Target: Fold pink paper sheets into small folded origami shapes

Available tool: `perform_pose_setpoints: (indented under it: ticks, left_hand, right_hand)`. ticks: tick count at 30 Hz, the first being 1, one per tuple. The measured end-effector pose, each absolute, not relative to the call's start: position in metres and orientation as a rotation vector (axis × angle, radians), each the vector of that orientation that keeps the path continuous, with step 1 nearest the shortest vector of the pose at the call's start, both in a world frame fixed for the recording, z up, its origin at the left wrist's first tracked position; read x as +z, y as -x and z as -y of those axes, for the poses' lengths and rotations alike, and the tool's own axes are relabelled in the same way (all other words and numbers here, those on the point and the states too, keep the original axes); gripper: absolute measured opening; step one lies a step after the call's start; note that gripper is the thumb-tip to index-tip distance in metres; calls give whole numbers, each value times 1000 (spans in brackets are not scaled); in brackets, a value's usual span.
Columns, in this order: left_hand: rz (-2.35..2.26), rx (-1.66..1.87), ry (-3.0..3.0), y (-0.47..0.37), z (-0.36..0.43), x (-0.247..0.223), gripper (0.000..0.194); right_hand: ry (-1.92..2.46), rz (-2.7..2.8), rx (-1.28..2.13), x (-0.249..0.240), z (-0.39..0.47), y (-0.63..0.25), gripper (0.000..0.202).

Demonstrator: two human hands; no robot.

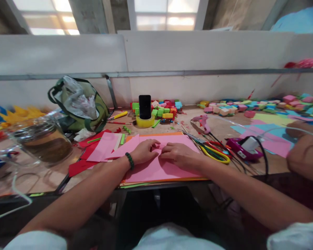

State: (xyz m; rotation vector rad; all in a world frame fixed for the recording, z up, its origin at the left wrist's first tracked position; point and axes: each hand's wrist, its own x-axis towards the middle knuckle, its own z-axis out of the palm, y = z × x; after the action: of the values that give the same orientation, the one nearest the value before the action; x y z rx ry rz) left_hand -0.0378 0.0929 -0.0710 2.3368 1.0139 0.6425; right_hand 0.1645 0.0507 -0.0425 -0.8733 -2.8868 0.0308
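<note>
Plastic [79, 100] is filling the green bag [103, 113] left of the phone [145, 107], and farther left a glass jar [48, 144] is holding something brown. The phone is standing upright in a yellow tape roll [145, 121]. In front of it, pink paper [143, 173] is lying on orange sheets [169, 133]. Over that paper, the left hand [145, 151] and right hand [176, 155] are nearly meeting, palms down, fingers curling inward at a small pink fold [159, 148]; whether they're gripping it, I can't tell. Right of the phone, scissors [215, 152] are lying beside a purple box [243, 150], which is showing a white label too small to read.
</note>
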Motion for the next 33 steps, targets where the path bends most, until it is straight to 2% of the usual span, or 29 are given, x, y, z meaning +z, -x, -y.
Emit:
perform_pose_setpoints:
  ticks: [3,7,9,19,24,33]
  left_hand:
    - [-944,589,-2400,42,-94,-65,39]
    - [-824,482,-2631,51,-94,-57,17]
    - [-815,428,-2680,54,-95,-56,14]
    - [-791,342,-2593,58,-110,-63,19]
    - [-735,322,-2531,63,-111,-57,37]
    - [-834,331,-2337,59,-112,-61,37]
  right_hand:
    - [834,2875,46,-44,-53,-162,28]
    - [788,2877,52,-46,-55,-164,29]
    - [791,2885,39,-45,-53,-170,29]
    - [1041,2759,151,-49,-31,-213,31]
    - [1090,2697,223,-48,-24,-213,29]
    - [1200,2678,109,-42,-21,-202,26]
